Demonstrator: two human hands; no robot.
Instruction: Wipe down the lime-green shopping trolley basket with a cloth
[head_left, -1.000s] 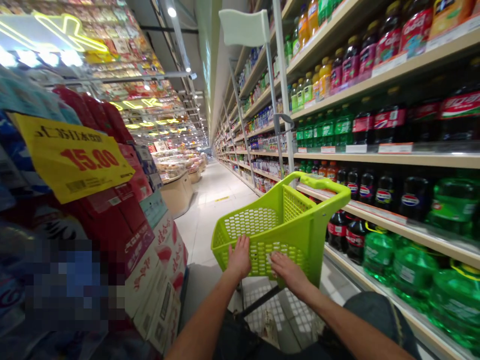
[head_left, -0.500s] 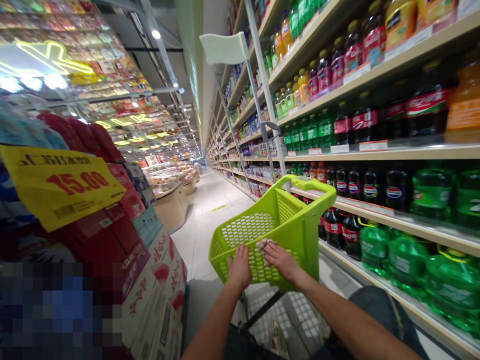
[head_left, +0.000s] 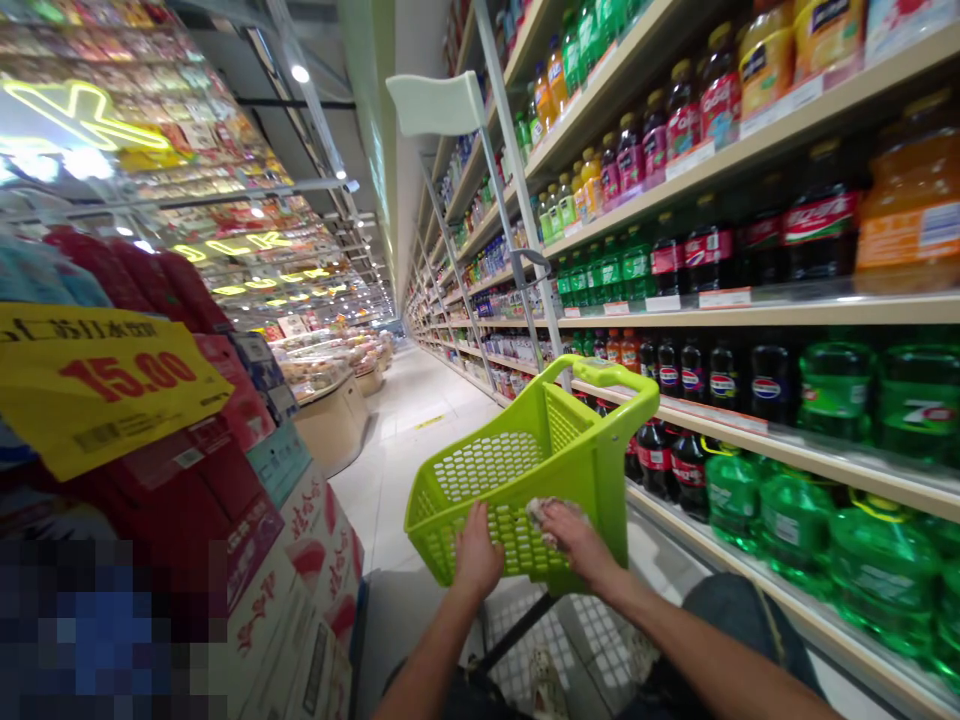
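Observation:
A lime-green shopping cart (head_left: 600,470) with perforated basket walls stands in front of me. My left hand (head_left: 478,560) rests on the near side wall of the basket, thumb apart from the fingers. To its right, my right hand (head_left: 574,540) presses a crumpled pale cloth (head_left: 541,512) against the same wall. The cloth shows at the fingertips, and the rest of it is hidden beneath the fingers. The cart's handle (head_left: 600,370) is at its upper right, touched by neither hand.
Shelves of drink bottles (head_left: 742,315) line the right side. Stacked cartons (head_left: 300,590) and a yellow price sign (head_left: 105,380) are close on the left. A pale tiled aisle (head_left: 397,400) runs ahead past display bins (head_left: 326,410).
My right hand has slid slightly right along the basket wall with the cloth. My left hand's fingers have drawn closer together, and the view has shifted a little.

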